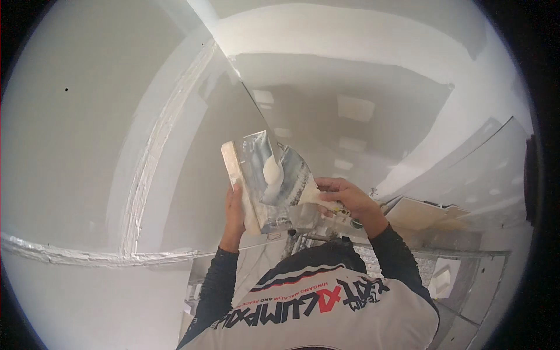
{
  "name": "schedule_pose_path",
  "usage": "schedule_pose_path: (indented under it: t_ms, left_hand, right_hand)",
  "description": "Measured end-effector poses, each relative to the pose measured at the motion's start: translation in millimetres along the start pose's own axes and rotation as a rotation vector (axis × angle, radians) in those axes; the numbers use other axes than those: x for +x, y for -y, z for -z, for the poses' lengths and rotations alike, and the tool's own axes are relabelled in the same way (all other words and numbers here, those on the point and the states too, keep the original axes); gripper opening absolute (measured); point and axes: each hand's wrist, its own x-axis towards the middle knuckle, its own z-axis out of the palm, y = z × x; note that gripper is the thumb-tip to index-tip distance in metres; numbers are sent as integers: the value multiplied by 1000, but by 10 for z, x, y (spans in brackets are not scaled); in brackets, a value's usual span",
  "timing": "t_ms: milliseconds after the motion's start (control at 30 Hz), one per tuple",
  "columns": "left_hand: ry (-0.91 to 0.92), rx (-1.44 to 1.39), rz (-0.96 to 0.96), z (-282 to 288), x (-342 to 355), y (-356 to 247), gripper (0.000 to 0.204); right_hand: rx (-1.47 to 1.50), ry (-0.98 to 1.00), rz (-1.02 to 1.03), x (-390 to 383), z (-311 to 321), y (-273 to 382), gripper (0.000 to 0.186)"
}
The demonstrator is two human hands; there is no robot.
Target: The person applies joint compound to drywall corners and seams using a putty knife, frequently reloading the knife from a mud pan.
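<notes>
place: room under construction, drywall finishing
signs: bare plasterboard walls (pixel 70 146); filled joint seams (pixel 146 175); patched ceiling (pixel 350 111)

hawk board (pixel 252 186): tilted, metal, putty-smeared | putty knife (pixel 291 178): blade flat on board, white putty lump

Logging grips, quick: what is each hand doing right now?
Left hand: closed on the flat metal plaster board.
Right hand: closed on the handle of the broad metal putty knife.
</notes>
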Motion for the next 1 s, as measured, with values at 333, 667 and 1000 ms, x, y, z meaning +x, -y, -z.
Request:
schedule_pose_path:
  t_ms: [333, 667, 1000]
  left_hand:
    - [121, -31, 33, 240, 25, -296, 54]
    - [66, -135, 48, 419, -200, -1005, 55]
    - [-179, -206, 123, 541, -965, -751, 61]
  right_hand:
    - [237, 131, -53, 163, 146, 225, 59]
    - [-59, -259, 339, 1121, 403, 469, 50]
    - [-964, -893, 966, 3704, -217, 63, 61]
